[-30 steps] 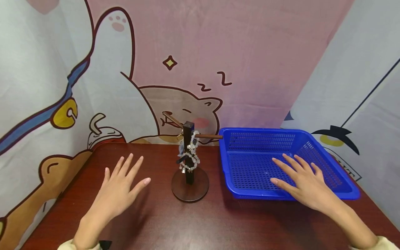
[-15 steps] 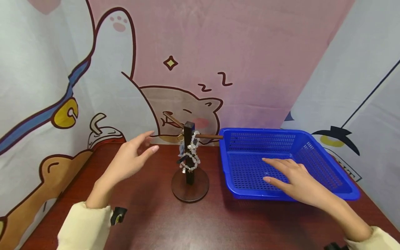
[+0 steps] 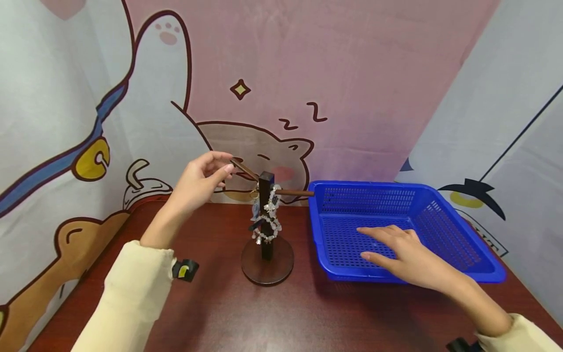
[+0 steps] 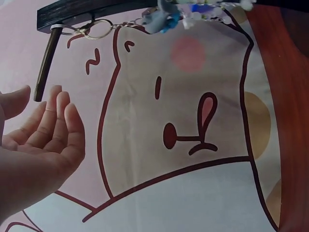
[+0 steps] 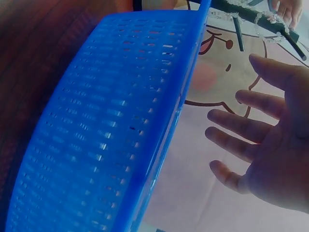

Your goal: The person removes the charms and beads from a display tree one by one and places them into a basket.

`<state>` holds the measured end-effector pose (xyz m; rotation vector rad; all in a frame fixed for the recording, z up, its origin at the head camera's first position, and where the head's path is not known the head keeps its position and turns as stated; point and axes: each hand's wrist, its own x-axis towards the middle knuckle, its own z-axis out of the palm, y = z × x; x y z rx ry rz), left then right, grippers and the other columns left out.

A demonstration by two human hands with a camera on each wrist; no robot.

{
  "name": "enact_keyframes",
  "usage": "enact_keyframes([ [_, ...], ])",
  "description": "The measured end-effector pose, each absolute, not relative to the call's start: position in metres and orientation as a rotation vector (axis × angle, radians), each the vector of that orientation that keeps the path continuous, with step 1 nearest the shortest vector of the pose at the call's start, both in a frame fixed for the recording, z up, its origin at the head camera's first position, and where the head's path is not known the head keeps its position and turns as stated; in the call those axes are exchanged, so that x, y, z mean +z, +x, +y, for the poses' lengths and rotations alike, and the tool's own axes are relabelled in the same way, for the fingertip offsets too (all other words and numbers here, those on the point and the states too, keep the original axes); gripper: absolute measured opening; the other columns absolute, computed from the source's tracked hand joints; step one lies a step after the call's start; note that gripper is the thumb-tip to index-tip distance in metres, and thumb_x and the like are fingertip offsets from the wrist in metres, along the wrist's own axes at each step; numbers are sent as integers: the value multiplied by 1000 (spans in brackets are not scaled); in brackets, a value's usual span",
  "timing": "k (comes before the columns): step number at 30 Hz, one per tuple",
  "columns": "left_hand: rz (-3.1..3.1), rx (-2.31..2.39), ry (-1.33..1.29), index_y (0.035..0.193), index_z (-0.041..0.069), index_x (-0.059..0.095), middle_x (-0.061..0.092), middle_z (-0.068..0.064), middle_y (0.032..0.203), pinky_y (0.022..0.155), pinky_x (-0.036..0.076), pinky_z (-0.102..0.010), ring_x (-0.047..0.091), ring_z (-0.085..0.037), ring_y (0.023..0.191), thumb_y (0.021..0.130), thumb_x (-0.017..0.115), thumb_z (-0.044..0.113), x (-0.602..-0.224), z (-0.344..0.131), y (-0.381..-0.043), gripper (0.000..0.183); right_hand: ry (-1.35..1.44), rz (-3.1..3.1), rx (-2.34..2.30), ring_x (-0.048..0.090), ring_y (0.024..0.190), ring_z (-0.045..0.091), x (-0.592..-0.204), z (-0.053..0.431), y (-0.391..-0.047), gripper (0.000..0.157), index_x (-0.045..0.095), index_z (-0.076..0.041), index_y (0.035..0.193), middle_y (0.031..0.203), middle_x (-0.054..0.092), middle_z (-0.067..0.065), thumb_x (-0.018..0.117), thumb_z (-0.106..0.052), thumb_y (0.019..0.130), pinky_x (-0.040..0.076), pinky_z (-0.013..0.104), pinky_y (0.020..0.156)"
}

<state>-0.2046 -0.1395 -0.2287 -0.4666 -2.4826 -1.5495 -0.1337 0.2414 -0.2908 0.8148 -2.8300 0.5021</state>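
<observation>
Head view: left hand point(image 3: 200, 183) at a peg's point(image 3: 245, 169) tip, right hand point(image 3: 406, 254) near a blue basket point(image 3: 352, 274).
The left fingers curve, thumb apart, with the tip between, not gripped; touching or not, I cannot tell. The right fingers are spread, holding nothing. The dark stand point(image 3: 267, 275) is upright on the table point(image 3: 246, 320), left of the basket, beaded charms point(image 3: 276, 226) hanging along its post.

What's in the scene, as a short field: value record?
left grip: thumb and fingers either side of left peg's tip, not clasped
right grip: fingers spread, holding nothing, near blue basket
stand: upright on table, between the grips
beaded strings: hanging on stand
basket: perforated, right of stand
backdrop: cartoon-printed
</observation>
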Motion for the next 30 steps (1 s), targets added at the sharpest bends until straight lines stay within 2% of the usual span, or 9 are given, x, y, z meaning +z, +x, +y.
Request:
enact_keyframes([
  [9, -2429, -1593, -478, 114, 0, 57, 62, -19, 95, 67, 48, -23, 58, -14, 80, 94, 51, 12, -224, -134, -213, 24, 920, -2798, 541, 49, 107, 24, -284, 224, -136, 40, 58, -8, 121, 116, 60, 4, 60, -31, 89, 31, 45, 80],
  [17, -2472, -1546, -464, 109, 2, 59, 63, -18, 93, 69, 47, -24, 56, -16, 81, 94, 51, 17, -222, -134, -215, 22, 989, -2838, 604, 50, 110, 25, -274, 201, -144, 39, 58, -8, 121, 115, 60, 3, 59, -32, 90, 33, 53, 87],
  [24, -2461, -1526, -472, 106, 1, 60, 64, -17, 91, 66, 47, -23, 57, -14, 78, 94, 52, 13, -222, -133, -217, 19, 1122, -2830, 703, 56, 94, 17, -266, 176, -153, 38, 57, -6, 122, 103, 62, 2, 58, -28, 91, 46, 38, 75],
  [30, -2452, -1531, -478, 105, -1, 59, 65, -15, 90, 65, 46, -23, 58, -12, 76, 93, 53, 13, -222, -134, -217, 19, 1168, -2839, 736, 54, 82, 11, -263, 156, -160, 33, 58, -7, 118, 90, 61, -6, 60, -24, 90, 45, 31, 69],
])
